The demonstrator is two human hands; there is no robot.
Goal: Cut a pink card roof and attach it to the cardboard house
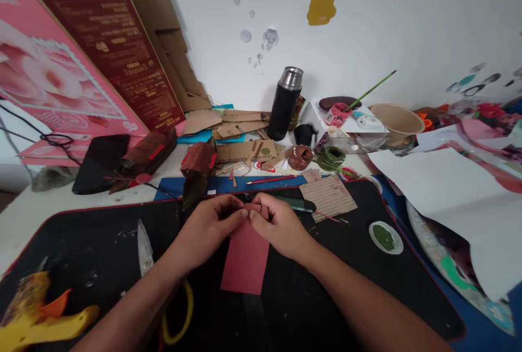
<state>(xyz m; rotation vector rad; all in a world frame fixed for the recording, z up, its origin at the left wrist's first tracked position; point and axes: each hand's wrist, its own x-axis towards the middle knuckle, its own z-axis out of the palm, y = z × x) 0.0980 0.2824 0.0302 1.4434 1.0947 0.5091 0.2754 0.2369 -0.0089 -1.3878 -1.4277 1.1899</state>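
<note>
A strip of reddish-brown card hangs between my hands over the black mat, its lower part flat and its top end bent or cut into small pieces. My left hand is closed on the top left of the card, thumb pressed near the middle. From the other side my right hand pinches the top right edge, the two thumbs almost touching. Scissors with a yellow handle lie partly under my left forearm. Behind my right hand lies a dark green, knife-like tool. Fingertips behind the card are hidden.
A yellow glue gun rests at the lower left. Corrugated cardboard and a lid with green paint lie right. Behind stand brown and green paint jars, a black thermos and small reddish-brown card models.
</note>
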